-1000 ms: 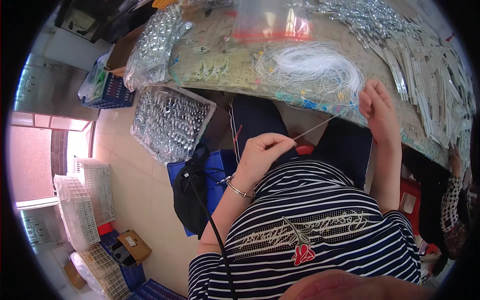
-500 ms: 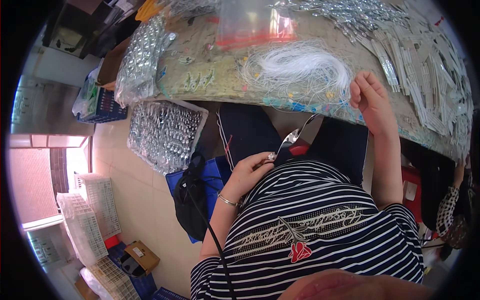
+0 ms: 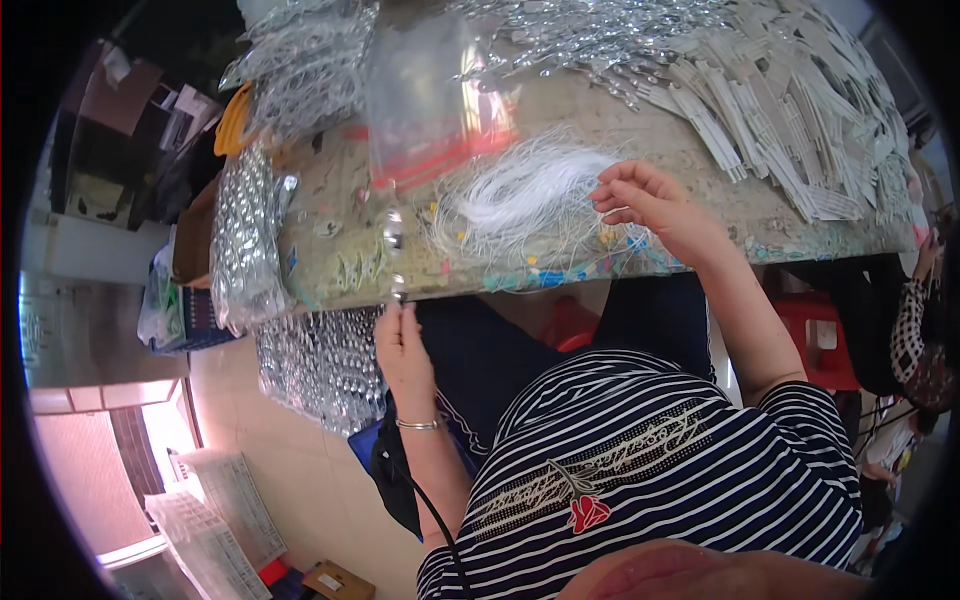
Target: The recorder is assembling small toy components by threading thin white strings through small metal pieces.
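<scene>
Pinching the lower end of a shiny silver piece (image 3: 394, 238) between thumb and fingers, I have my left hand (image 3: 405, 360) to the left of the white thread bundle (image 3: 535, 190) and closer to my body than it is. The silver piece points away from me, over the near edge of the table (image 3: 330, 195), so that its far end comes up left of the bundle, well apart from it. A metal bangle (image 3: 418, 425) sits round my left wrist.

My right hand (image 3: 655, 212) is at the right end of the bundle, palm side down, the fingers loosely bent; I cannot tell whether their tips have hold of a thread or only hover there.

Left of the bundle, beyond the silver piece, small green-and-white pieces (image 3: 360, 270) lie in a row, and farther left is a clear packet of silver pieces (image 3: 245, 240). Behind the bundle and a little left lies a clear plastic bag (image 3: 418, 100) with a red edge. A heap of silver pieces (image 3: 600, 40) spreads behind the bundle, and pale flat strips (image 3: 780, 130) are piled to its right.
</scene>
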The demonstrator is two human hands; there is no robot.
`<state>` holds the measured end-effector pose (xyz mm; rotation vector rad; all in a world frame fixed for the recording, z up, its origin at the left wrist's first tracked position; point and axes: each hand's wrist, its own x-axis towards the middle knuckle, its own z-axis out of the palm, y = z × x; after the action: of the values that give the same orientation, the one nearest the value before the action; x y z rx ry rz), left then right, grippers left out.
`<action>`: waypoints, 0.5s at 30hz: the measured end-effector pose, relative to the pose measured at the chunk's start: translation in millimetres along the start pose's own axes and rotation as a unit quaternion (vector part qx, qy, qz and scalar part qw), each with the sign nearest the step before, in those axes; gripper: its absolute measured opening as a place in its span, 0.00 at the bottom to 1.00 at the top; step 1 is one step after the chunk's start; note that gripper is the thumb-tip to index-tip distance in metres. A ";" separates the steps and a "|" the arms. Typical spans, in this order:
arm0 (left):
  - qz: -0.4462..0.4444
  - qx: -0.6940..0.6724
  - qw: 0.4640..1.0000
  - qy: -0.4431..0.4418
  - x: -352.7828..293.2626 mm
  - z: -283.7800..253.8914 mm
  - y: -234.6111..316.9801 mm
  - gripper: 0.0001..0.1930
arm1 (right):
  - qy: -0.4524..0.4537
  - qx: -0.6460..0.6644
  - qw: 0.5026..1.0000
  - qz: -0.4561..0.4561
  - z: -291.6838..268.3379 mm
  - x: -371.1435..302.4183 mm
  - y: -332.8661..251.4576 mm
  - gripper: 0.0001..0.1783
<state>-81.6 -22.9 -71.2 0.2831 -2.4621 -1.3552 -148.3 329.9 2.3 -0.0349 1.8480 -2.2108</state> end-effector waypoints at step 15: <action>0.162 0.345 0.922 0.062 130.8 5.4 -32.1 0.17 | 0.155 -0.332 0.915 -0.171 -48.2 148.2 -69.8 0.38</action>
<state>-204.6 -77.5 -77.8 0.0990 -2.6356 -0.2953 -313.0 356.0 39.1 -0.1514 2.8910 -1.7249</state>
